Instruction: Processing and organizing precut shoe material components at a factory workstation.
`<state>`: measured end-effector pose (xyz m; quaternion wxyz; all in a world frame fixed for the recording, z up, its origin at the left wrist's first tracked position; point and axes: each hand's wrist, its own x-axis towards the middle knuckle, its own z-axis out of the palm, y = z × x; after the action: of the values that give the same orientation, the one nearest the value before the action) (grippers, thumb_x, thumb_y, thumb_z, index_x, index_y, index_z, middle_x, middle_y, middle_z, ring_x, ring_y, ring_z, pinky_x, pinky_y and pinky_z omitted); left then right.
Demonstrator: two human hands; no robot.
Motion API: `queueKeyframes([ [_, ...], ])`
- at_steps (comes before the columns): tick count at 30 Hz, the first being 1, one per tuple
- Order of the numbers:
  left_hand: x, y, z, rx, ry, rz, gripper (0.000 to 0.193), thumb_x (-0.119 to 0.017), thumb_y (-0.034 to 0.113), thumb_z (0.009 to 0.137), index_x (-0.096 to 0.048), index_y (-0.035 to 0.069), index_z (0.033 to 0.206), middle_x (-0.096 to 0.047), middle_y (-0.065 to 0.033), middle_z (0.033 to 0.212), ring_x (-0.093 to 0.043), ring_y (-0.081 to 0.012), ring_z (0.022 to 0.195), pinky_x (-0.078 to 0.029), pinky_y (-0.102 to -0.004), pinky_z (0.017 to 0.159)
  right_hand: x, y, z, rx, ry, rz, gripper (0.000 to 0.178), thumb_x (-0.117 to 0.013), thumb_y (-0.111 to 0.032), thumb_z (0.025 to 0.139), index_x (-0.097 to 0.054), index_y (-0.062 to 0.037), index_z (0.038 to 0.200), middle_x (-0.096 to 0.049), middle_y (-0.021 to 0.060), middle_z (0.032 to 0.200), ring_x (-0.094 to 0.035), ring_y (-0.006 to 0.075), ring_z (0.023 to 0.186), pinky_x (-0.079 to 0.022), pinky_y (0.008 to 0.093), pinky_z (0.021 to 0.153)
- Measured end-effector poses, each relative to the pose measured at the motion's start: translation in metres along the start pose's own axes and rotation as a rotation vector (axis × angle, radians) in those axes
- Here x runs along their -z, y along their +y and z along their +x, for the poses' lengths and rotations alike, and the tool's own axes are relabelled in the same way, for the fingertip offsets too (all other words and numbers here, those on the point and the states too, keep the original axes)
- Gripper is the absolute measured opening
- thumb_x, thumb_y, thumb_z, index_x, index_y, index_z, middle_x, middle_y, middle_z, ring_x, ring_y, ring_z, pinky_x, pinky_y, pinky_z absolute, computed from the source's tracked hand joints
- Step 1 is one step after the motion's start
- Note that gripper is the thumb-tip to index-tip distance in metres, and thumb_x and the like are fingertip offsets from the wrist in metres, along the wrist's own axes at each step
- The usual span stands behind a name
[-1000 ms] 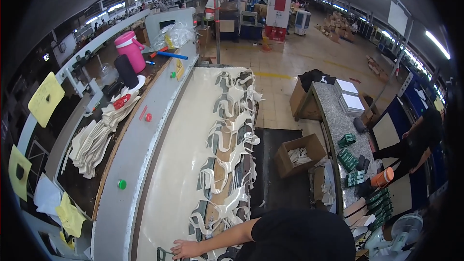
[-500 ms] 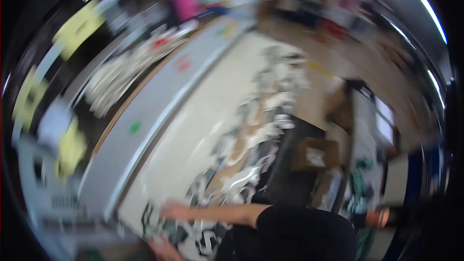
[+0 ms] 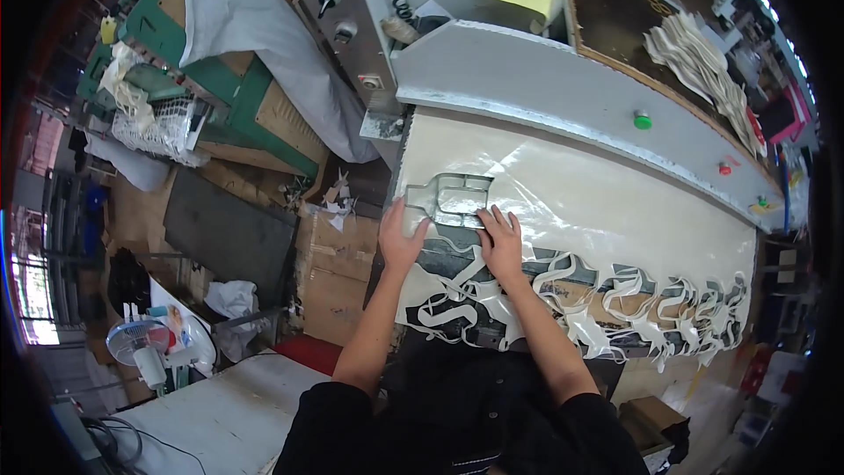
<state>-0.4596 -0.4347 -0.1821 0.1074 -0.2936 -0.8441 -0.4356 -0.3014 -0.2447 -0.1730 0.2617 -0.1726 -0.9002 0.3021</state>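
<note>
A metal cutting die [image 3: 462, 179], an angular frame with inner bars, lies on a glossy cream sheet [image 3: 580, 185]. At its narrower left end, my left hand [image 3: 403, 241] grips it between thumb and fingers. On its near right corner is my right hand [image 3: 503, 242], thumb against the rim and fingers bent over the edge. Sheet showing through the frame appears uncut. Nearer to me, the sheet is cut into a tangled web of cream scrap strips [image 3: 576, 295], with dark and brown board visible through the holes.
Behind the sheet runs a grey machine beam [image 3: 536, 79] with a green button [image 3: 643, 120] and a red button [image 3: 724, 169]. A control panel with knobs [image 3: 345, 32] stands at its left end. Left are a green machine [image 3: 224, 79], a small fan [image 3: 141, 347] and a white table [image 3: 237, 413].
My view has swung from along the sheet's length to its left end. Both hands, blurred near the scrap earlier, now hold the cutting die on the uncut part.
</note>
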Motion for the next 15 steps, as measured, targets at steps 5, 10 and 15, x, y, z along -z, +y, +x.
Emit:
queueKeyframes([
  [5,-0.002,0.0,0.0,0.044,-0.015,-0.035,0.074,-0.087,0.023,0.081,-0.056,-0.004,0.142,-0.061,-0.0269,0.141,-0.058,-0.0438,0.13,-0.045,-0.0492,0.111,-0.001,-0.002,0.002,-0.008,-0.026,-0.029,0.042,-0.072,-0.004,0.091,-0.069,-0.0084,0.132,-0.072,0.0129,0.131,-0.06,0.0342,0.136,-0.035,0.0525,0.118],
  [10,0.004,0.005,0.008,0.025,-0.113,0.041,0.071,-0.077,0.024,0.09,-0.048,-0.003,0.149,-0.057,-0.0282,0.143,-0.054,-0.0444,0.134,-0.042,-0.0502,0.113,-0.003,-0.001,0.001,-0.026,-0.054,-0.07,0.044,-0.072,-0.004,0.09,-0.069,-0.0112,0.133,-0.073,0.011,0.131,-0.059,0.0329,0.138,-0.033,0.0526,0.119],
  [15,0.009,0.007,0.013,0.06,-0.195,0.051,0.075,-0.076,0.023,0.091,-0.043,-0.003,0.153,-0.054,-0.0263,0.148,-0.051,-0.0427,0.138,-0.037,-0.0502,0.115,-0.002,-0.005,0.004,-0.021,-0.075,-0.064,0.045,-0.074,-0.006,0.089,-0.069,-0.0107,0.134,-0.073,0.0113,0.131,-0.058,0.0322,0.139,-0.033,0.0524,0.119],
])
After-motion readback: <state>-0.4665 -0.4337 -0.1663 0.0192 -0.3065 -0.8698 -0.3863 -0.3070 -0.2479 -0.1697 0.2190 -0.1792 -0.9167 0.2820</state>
